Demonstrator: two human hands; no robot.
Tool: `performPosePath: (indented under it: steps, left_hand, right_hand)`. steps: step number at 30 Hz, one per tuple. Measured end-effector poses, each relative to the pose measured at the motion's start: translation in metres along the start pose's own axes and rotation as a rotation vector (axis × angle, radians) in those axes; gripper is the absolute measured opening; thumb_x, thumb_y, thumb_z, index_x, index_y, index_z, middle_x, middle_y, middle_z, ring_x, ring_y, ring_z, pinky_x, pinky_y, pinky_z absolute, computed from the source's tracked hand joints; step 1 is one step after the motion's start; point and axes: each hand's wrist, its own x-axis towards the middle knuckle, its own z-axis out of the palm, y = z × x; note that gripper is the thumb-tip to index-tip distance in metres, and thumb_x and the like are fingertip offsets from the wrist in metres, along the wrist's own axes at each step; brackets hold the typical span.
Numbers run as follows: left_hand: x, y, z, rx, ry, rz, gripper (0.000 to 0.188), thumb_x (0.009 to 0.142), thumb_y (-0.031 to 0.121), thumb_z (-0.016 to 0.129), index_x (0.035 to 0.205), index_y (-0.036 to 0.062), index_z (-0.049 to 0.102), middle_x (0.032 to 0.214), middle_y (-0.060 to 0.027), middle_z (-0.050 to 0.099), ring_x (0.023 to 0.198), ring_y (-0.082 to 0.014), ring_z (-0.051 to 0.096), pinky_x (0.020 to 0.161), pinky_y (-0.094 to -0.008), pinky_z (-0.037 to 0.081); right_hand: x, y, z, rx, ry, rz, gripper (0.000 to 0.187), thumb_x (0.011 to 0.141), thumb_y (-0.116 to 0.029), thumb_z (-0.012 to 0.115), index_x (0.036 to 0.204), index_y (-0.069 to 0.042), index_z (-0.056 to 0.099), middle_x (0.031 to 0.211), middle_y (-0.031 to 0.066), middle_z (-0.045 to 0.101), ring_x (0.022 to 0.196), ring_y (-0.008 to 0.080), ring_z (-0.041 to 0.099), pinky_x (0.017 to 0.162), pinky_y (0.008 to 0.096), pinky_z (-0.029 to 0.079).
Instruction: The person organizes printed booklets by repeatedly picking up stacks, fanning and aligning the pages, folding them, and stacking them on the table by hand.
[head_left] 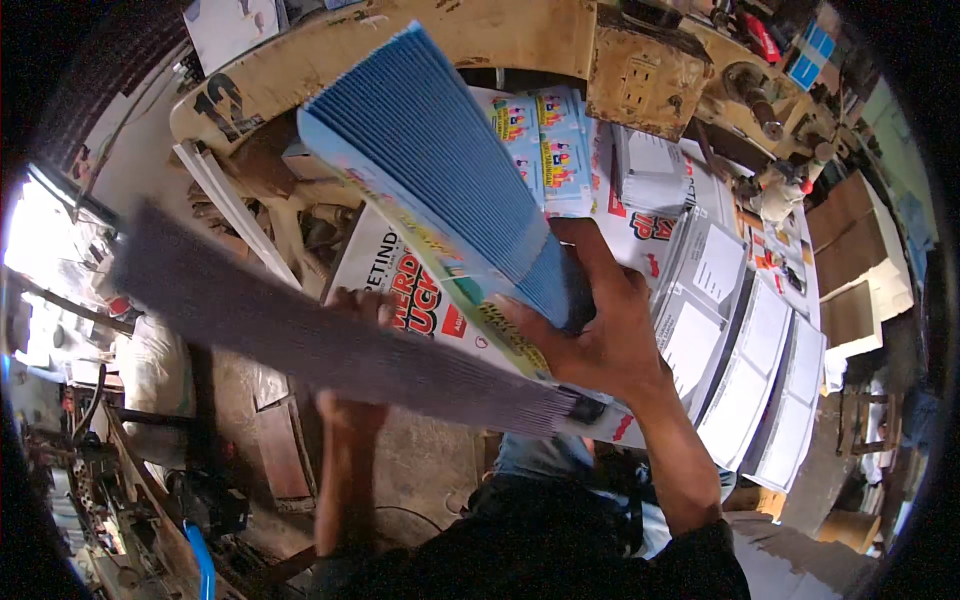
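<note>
My right hand (605, 330) grips one end of a thick stack of blue booklets (440, 170). Their ridged blue edges face up, and a colourful printed cover shows along the near side. Tilted, the stack reaches up and to the left. Closer to me, my left hand (348, 410) is wrapped round the middle of a long stack of greyish sheets or booklets (300, 345). Motion smears this stack's left end, and it hides part of that hand. Its right end lies just below my right hand.
Flat blue booklets (560, 160) lie on a printed banner (375, 250) beyond my hands. Stacks of white printed sheets (770, 375) stand on the right. A beige machine frame (250, 90) with an outlet box (640, 90) curves across the back. Cardboard boxes (850, 250) stand far right.
</note>
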Motion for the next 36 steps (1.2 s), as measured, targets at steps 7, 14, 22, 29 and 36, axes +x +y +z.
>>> performPosePath:
  steps: [7, 14, 22, 29, 36]
  left_hand:
    - [-0.059, -0.084, -0.036, -0.353, 0.359, -0.322, 0.069, 0.089, 0.058, 0.060, 0.132, 0.0049, 0.053, 0.124, -0.0124, 0.061, 0.115, -0.0268, 0.059, 0.095, -0.0438, 0.053]
    - [-0.057, -0.078, -0.018, -0.213, 0.407, -0.345, 0.059, 0.096, 0.054, 0.055, 0.128, 0.0054, 0.055, 0.122, -0.0113, 0.061, 0.107, -0.0270, 0.061, 0.094, -0.0421, 0.053]
    - [-0.080, -0.088, -0.044, 1.065, 0.375, -0.239, 0.048, 0.100, 0.026, 0.056, 0.134, -0.0049, 0.043, 0.125, -0.0262, 0.056, 0.110, -0.0344, 0.059, 0.095, -0.0434, 0.048]
    - [-0.010, 0.075, 0.045, 1.093, -0.696, -0.730, 0.047, 0.074, 0.013, 0.085, 0.116, 0.0019, 0.066, 0.095, -0.0104, 0.072, 0.091, -0.0303, 0.070, 0.093, -0.0422, 0.051]
    - [0.037, 0.023, 0.053, 1.995, -0.469, 0.216, 0.124, 0.050, 0.049, 0.093, 0.148, 0.0026, 0.032, 0.150, -0.0230, 0.036, 0.142, -0.0364, 0.033, 0.118, -0.0522, 0.019]
  right_hand:
    - [0.008, -0.016, 0.010, -0.102, -0.187, -0.146, 0.065, 0.078, -0.023, 0.074, 0.131, 0.000, 0.043, 0.103, 0.0251, 0.065, 0.098, 0.0453, 0.065, 0.088, 0.0466, 0.051]
    - [0.012, -0.006, 0.022, 0.148, -0.603, 0.317, 0.088, 0.082, -0.043, 0.074, 0.138, 0.008, 0.030, 0.112, 0.0351, 0.059, 0.107, 0.0491, 0.060, 0.095, 0.0512, 0.047]
    - [0.006, -0.003, 0.056, -0.195, -0.273, 0.125, 0.094, 0.062, -0.039, 0.086, 0.128, 0.008, 0.038, 0.111, 0.0341, 0.059, 0.101, 0.0472, 0.062, 0.089, 0.0484, 0.050]
    - [0.048, 0.001, 0.025, -0.272, -0.361, -0.087, 0.077, 0.060, -0.034, 0.084, 0.121, -0.003, 0.048, 0.100, 0.0252, 0.064, 0.095, 0.0418, 0.064, 0.084, 0.0458, 0.050]
    - [0.022, 0.047, 0.048, -0.471, -0.756, -0.130, 0.106, 0.054, -0.034, 0.084, 0.137, 0.009, 0.035, 0.131, 0.0259, 0.049, 0.125, 0.0369, 0.048, 0.107, 0.0454, 0.035]
